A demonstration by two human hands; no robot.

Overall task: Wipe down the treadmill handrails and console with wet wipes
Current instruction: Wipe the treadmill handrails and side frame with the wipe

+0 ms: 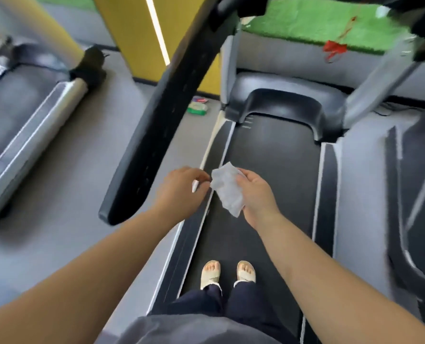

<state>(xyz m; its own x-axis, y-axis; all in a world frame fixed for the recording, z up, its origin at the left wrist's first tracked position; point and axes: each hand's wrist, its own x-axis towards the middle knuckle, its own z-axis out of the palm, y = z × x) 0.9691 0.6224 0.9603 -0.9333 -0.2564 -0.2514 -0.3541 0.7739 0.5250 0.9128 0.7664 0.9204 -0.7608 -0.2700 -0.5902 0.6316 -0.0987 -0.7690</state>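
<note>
Grey shirt fabric (194,328) filled the bottom edge of the frame, with two bare forearms reaching up from the lower corners toward the middle. Below them, dark trousers and two feet in pale sandals (210,274) stood on the treadmill belt (268,157).

At the centre, the right hand (256,194) gripped a crumpled white wet wipe (227,189), thumb over its upper part. The wipe's long axis ran from upper left to lower right, its free end hanging down below the palm. The left hand (181,187) sat just beside it, fingers curled toward the wipe's upper-left edge. Motion blur hid whether those fingers pinched the wipe or only came close to it.

The left handrail (166,115), a long black bar, slanted from the top centre down to the lower left of the frame, ending in a rounded tip near the left forearm. The right handrail (405,232) curved along the right edge, smeared by blur and partly cut off. Only the dark underside of the console (243,6) showed at the top edge.

On the grey floor (70,244) beyond the left handrail lay a green pack (197,108), too blurred to read. A second treadmill (20,132) occupied the left of the frame, a yellow pillar (132,33) the upper left, and green turf (305,21) with a red ribbon (334,48) the upper right.
</note>
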